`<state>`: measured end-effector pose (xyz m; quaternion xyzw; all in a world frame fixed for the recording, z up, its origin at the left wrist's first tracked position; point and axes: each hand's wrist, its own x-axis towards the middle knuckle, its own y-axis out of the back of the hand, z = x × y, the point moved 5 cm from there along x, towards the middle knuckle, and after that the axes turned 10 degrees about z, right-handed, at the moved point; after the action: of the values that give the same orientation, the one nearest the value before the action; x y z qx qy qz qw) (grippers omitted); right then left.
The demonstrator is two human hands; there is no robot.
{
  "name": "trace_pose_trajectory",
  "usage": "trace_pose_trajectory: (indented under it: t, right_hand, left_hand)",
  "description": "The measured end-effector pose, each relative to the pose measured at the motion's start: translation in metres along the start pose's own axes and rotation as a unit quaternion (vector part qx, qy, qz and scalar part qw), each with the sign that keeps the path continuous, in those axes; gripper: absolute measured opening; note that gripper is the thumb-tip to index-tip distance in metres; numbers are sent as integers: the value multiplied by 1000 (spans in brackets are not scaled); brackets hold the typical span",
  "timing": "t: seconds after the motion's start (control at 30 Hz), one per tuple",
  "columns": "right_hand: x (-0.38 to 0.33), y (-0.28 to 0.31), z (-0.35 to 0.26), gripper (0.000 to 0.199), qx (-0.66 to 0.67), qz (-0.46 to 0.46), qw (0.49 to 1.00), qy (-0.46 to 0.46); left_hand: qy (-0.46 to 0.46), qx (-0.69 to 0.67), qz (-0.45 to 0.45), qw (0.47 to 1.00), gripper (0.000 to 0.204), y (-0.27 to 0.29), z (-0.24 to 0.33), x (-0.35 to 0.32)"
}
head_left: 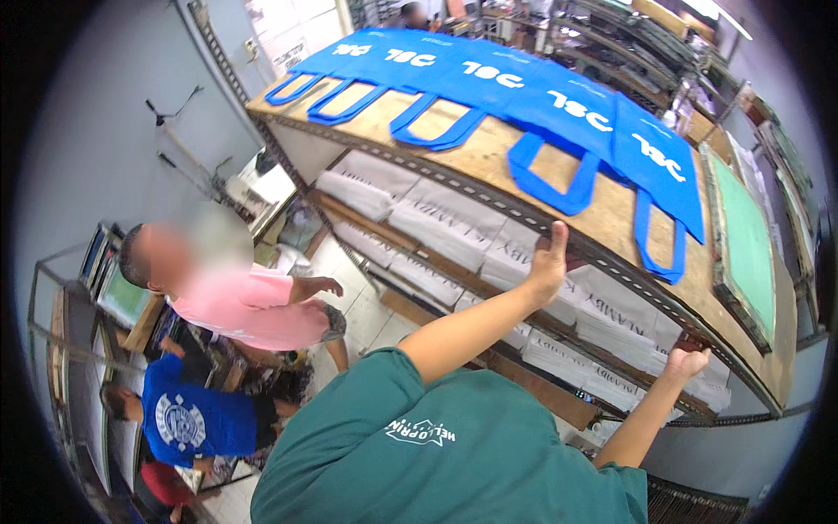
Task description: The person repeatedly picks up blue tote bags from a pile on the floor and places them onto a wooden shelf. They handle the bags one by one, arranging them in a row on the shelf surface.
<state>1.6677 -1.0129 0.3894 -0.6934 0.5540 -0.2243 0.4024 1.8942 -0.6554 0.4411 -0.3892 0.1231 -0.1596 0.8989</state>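
Observation:
My left hand [548, 265] is at the front metal rail of a wooden-topped table [476, 166]. One digit points up against the rail, and the others look folded around the edge, partly hidden. Farther right, my right hand [689, 361] is closed below the same rail, beside a dark reddish patch; its fingertips are lost in shadow. Several blue tote bags [559, 100] lie flat in an overlapping row on the tabletop. White lettering marks them, and their loop handles [572, 185] hang toward me. A green framed screen [742, 236] rests at the table's right end.
Stacks of white printed bags or sheets [445, 229] fill the shelves under the tabletop. To my left stand a person in a pink shirt [236, 301] and another in blue [196, 424]. Crowded racks [602, 44] rise behind the table. Shelving [65, 349] lines the left side.

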Motion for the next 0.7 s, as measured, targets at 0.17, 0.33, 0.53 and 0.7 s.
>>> trace_pose_trajectory:
  t: [0.17,0.33,0.53,0.7]
  right_hand:
    - [-42,-25,7,43,21,3,1000,-16]
    - [-52,-29,7,43,30,-20,999,-38]
    - [-46,-20,3,42,46,-86,994,-43]
    - [-60,-31,9,40,41,5,999,-30]
  left_hand:
    - [2,-3,-14,1000,65,3,1,0]
    - [11,-35,-90,995,61,2,7,1]
    - [15,-32,-81,996,61,0,5,-4]
    - [20,-15,-101,995,63,8,4,2]
